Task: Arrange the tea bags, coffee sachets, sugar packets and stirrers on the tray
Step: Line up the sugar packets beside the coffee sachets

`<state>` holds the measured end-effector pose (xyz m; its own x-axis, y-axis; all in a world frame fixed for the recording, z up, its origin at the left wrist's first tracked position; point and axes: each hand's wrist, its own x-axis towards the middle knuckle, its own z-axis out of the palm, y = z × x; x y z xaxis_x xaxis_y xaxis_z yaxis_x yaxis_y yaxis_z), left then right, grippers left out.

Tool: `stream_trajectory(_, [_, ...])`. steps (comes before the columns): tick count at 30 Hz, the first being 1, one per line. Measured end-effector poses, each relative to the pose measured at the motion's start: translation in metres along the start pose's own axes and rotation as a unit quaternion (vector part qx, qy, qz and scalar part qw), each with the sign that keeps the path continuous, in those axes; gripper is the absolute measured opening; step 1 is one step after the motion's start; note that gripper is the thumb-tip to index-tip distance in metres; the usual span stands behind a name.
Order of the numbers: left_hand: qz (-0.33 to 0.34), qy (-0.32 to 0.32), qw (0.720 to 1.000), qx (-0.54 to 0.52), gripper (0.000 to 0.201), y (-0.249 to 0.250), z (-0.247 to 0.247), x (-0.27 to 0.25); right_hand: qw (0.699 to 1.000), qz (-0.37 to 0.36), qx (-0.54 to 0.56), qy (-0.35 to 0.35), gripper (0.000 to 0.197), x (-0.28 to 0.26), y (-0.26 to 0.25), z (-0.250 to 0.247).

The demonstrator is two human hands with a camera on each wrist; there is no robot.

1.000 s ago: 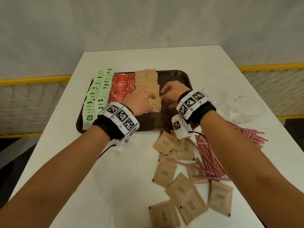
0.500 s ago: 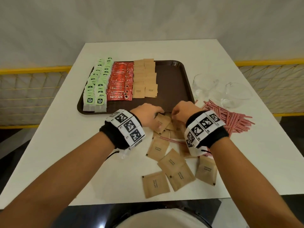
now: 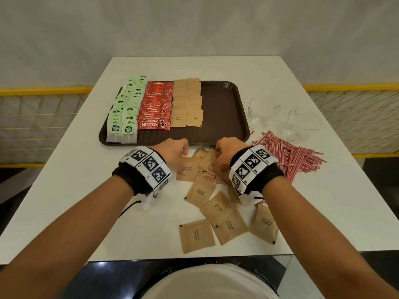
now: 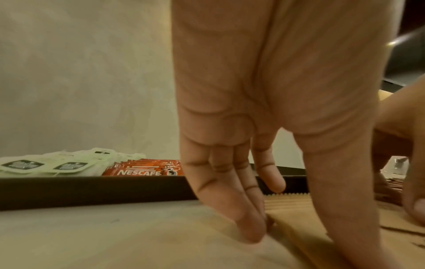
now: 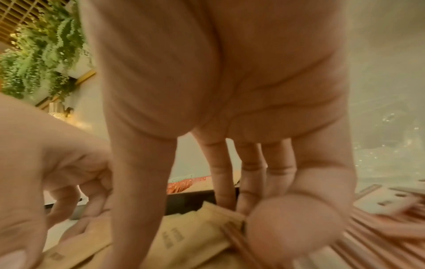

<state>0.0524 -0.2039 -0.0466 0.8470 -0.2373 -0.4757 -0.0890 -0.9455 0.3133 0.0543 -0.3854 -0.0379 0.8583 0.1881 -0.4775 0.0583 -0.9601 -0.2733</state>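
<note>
A brown tray (image 3: 222, 111) holds rows of green tea bags (image 3: 127, 108), red coffee sachets (image 3: 155, 106) and brown sugar packets (image 3: 186, 102); its right part is bare. Several loose sugar packets (image 3: 216, 210) lie on the table in front of it. My left hand (image 3: 184, 160) touches one packet (image 3: 187, 169) with straight fingers (image 4: 248, 223) at its edge and the thumb on top. My right hand (image 3: 216, 157) has its fingers (image 5: 225, 191) and thumb down on a tilted packet (image 5: 195, 223). Red-striped stirrers (image 3: 289, 156) are piled to the right.
Two clear glass cups (image 3: 265, 115) (image 3: 302, 124) stand right of the tray, behind the stirrers. One stirrer (image 3: 216, 180) lies across the loose packets. The white table (image 3: 75, 190) ends close to my body; yellow railings flank it.
Both hands have left the sugar row on the tray and come back to the loose packets in front of it, where they now touch packets. Two more packets lie at the row's front.
</note>
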Motion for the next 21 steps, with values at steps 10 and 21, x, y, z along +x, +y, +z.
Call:
stream_trajectory(10, [0.017, -0.085, 0.980, -0.180, 0.009, -0.013, -0.035, -0.003, 0.994, -0.078, 0.066, 0.023, 0.031, 0.007, -0.005, -0.003])
stream_trajectory(21, [-0.051, 0.043, 0.974, -0.216, 0.028, -0.027, -0.088, 0.037, 0.934, -0.060, 0.327, 0.127, 0.023, 0.047, -0.006, -0.046])
